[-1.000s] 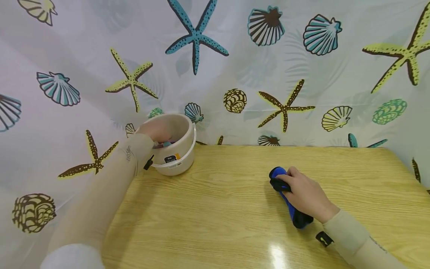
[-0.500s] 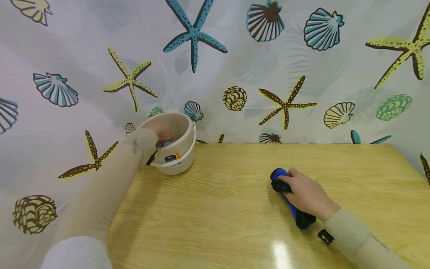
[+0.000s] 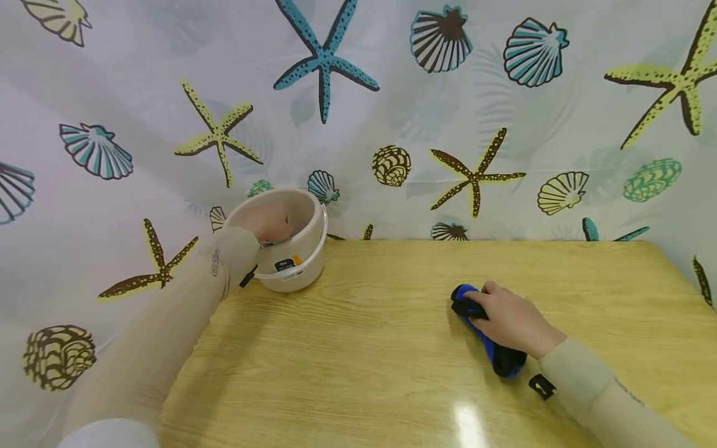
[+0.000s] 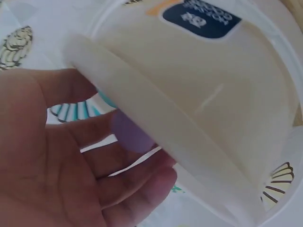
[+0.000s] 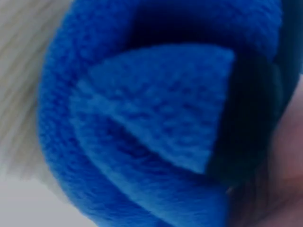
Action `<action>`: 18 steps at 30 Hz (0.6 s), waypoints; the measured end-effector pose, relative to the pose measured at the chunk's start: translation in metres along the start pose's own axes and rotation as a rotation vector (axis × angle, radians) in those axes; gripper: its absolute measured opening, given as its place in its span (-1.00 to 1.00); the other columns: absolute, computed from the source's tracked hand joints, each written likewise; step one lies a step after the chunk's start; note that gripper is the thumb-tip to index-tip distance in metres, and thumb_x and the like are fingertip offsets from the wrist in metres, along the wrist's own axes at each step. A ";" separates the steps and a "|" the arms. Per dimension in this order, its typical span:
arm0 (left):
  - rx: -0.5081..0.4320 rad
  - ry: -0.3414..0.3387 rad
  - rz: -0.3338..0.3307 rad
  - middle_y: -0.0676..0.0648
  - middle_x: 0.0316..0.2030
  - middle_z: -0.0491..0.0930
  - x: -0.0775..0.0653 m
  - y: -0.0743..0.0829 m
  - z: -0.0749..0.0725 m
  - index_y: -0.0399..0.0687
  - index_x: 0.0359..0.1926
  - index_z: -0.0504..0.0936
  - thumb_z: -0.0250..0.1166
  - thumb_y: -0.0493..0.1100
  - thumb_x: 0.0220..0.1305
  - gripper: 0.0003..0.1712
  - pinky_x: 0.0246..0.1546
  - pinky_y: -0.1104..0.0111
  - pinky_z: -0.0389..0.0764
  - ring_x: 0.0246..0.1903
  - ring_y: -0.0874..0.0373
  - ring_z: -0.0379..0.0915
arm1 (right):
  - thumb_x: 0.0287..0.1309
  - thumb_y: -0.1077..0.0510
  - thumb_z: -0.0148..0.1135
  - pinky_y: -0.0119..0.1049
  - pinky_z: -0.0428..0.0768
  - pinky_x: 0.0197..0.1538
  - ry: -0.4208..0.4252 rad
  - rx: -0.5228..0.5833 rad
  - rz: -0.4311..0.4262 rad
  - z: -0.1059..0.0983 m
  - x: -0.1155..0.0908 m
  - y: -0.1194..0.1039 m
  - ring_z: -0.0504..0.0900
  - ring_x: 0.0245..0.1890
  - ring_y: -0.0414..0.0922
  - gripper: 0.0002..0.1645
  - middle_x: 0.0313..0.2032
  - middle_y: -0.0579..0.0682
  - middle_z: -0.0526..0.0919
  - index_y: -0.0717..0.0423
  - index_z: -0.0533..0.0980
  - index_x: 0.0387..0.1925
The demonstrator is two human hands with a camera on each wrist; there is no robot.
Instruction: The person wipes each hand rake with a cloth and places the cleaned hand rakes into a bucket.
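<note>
My left hand (image 3: 267, 221) reaches over the rim into a white bucket (image 3: 288, 283) at the back left. In the left wrist view, a rounded purple thing (image 4: 130, 135) and a bit of something teal (image 4: 106, 98) show at my fingers, partly hidden by the bucket's rim; I cannot tell whether my fingers grip them. On the right side, my right hand (image 3: 514, 318) grips a rolled blue cloth (image 3: 466, 290) with black edging, low over the table. Its soft, fleecy layers fill the right wrist view, folded one inside another.
The wood-grain table (image 3: 358, 348) spreads between the hands. A white curtain (image 3: 347, 155) printed with starfish and shells hangs behind it and along the left side, close to the bucket. The bucket's thin handle (image 3: 325, 230) hangs down at its side.
My left hand has shifted slightly inside the bucket, and the teal and purple bits seen earlier beside it are now mostly hidden in the head view. My right hand keeps its grip on the cloth.
</note>
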State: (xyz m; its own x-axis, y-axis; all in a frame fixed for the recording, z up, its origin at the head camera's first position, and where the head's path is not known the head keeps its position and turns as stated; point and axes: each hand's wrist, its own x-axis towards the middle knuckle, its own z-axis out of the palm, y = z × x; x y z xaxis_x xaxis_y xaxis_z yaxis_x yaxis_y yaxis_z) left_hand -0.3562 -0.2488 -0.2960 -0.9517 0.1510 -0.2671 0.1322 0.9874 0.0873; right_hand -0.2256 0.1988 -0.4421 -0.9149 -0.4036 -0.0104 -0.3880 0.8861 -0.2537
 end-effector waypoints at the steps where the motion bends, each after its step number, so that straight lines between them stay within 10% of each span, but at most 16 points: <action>1: 0.008 0.045 0.021 -0.01 -0.59 0.45 -0.003 0.004 0.002 0.02 -0.58 0.45 0.13 -0.14 0.21 -0.78 -0.46 0.23 0.44 -0.54 0.06 0.38 | 0.22 -0.03 0.38 -0.06 0.63 -0.28 -0.007 -0.003 0.011 0.000 -0.002 0.001 0.63 -0.23 -0.01 -0.32 -0.07 0.13 0.57 0.12 0.48 0.31; 6: 0.032 0.241 0.113 -0.02 -0.55 0.53 -0.028 0.037 0.015 -0.01 -0.47 0.54 0.08 -0.04 0.31 -0.74 -0.25 0.11 0.47 -0.46 0.03 0.46 | 0.11 -0.32 0.39 0.30 0.52 0.02 0.005 -0.028 0.062 -0.004 -0.016 0.004 0.61 0.05 0.27 -0.08 0.16 0.25 0.56 0.05 0.42 0.38; 12: -0.057 0.430 0.245 -0.16 0.02 0.67 -0.061 0.087 0.038 -0.15 0.11 0.60 0.14 0.00 0.38 -0.57 0.12 -0.01 0.52 0.07 -0.13 0.55 | 0.04 -0.55 0.26 0.45 0.38 0.10 0.047 -0.037 0.069 -0.008 -0.029 0.000 0.46 0.23 0.40 0.09 0.31 0.31 0.46 0.06 0.40 0.40; 18: -0.130 0.403 0.349 -0.22 0.37 0.41 -0.076 0.112 0.065 -0.13 0.40 0.39 0.16 0.16 0.43 -0.31 0.36 0.00 0.37 0.39 -0.12 0.32 | 0.19 -0.58 0.04 0.37 0.42 0.15 0.131 -0.008 0.005 -0.013 -0.028 -0.007 0.55 0.19 0.32 0.04 0.28 0.29 0.50 0.12 0.44 0.36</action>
State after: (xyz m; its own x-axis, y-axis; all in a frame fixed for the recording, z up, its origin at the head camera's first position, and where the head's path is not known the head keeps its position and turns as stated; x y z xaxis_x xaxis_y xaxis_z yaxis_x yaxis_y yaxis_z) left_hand -0.2509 -0.1468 -0.3284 -0.8915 0.4133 0.1854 0.4482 0.8640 0.2295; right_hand -0.1993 0.2070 -0.4274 -0.9235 -0.3659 0.1150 -0.3834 0.8902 -0.2461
